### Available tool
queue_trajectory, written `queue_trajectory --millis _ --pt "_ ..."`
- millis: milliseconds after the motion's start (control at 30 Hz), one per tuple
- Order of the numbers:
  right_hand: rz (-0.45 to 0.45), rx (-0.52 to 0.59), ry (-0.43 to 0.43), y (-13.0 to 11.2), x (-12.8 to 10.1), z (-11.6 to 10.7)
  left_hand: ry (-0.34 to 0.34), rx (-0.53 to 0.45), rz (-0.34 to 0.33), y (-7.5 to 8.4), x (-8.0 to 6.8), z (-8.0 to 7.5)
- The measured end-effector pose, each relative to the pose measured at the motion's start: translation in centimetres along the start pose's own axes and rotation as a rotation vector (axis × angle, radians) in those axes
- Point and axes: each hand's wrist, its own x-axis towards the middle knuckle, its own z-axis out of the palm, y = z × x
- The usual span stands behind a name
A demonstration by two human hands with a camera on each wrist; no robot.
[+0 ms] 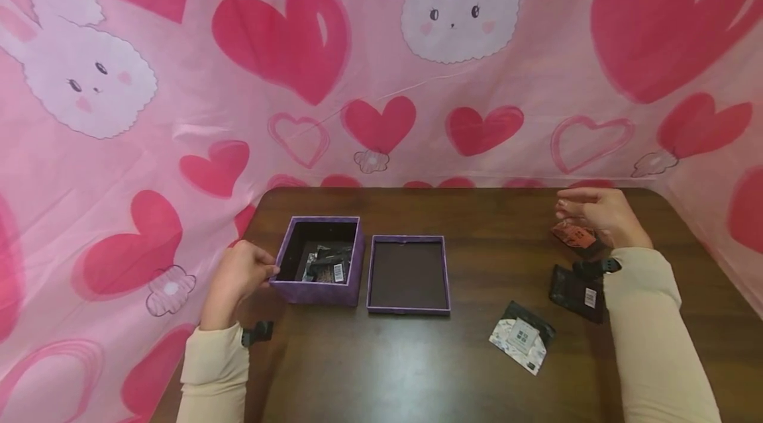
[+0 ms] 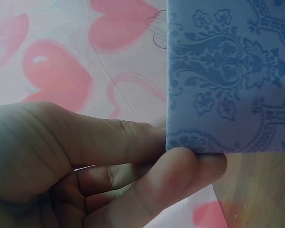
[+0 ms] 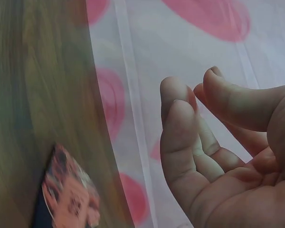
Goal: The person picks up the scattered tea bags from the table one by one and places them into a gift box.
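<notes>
Cloth (image 1: 381,112) printed with hearts and rabbits walls the table (image 1: 477,357) on three sides, rising straight from its far edge and hanging close past both side edges. Table wood lies bare in a wide stretch between the two hands and toward the near edge. Next in size, the box (image 1: 322,261) sits near the left edge, open-topped, with dark packets inside; the left hand (image 1: 238,277) meets its left wall, and the left wrist view shows the thumb (image 2: 180,180) curled under the wall's lower edge with a finger pressed along its side. Just right of the box, well clear of those fingers, lies the lid (image 1: 408,274), hollow side up. The right hand (image 1: 602,214) hovers by the right edge, fingers (image 3: 180,142) loosely curled, holding nothing. Right under its fingertips lies a red packet (image 1: 573,234); a black packet (image 1: 577,292) lies nearer the wrist, and a silver packet (image 1: 520,338) beyond that, toward the near edge.
</notes>
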Motion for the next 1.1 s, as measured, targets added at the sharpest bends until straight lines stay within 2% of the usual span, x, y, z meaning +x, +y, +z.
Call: queue_trajectory --millis 267,400,500,633,733,933,1100 --pt "0.109 0.044 0.06 0.3 -1.6 -4.0 -0.013 -0.007 -0.02 0.0 0.0 -0.1" --pt "0.106 0.175 0.084 0.8 -2.3 -5.7 -0.004 -0.006 -0.013 0.0 -0.1 -0.1" --pt "0.085 0.238 0.079 0.9 -2.5 -6.2 0.01 0.007 -0.005 0.0 -0.3 -0.3" --pt "0.092 0.203 0.08 0.8 -2.5 -6.3 0.008 -0.004 -0.01 -0.1 -0.5 -0.6" --pt "0.096 0.132 0.096 1.1 -2.3 -6.3 0.002 -0.015 -0.014 -0.1 -0.6 -0.6" --pt "0.106 0.051 0.111 2.7 -1.5 -6.3 0.009 -0.012 -0.032 -0.3 -0.9 -0.5" --pt "0.169 -0.14 0.124 4.2 -1.1 -6.4 0.001 -0.013 -0.034 -0.3 -1.0 -0.7"
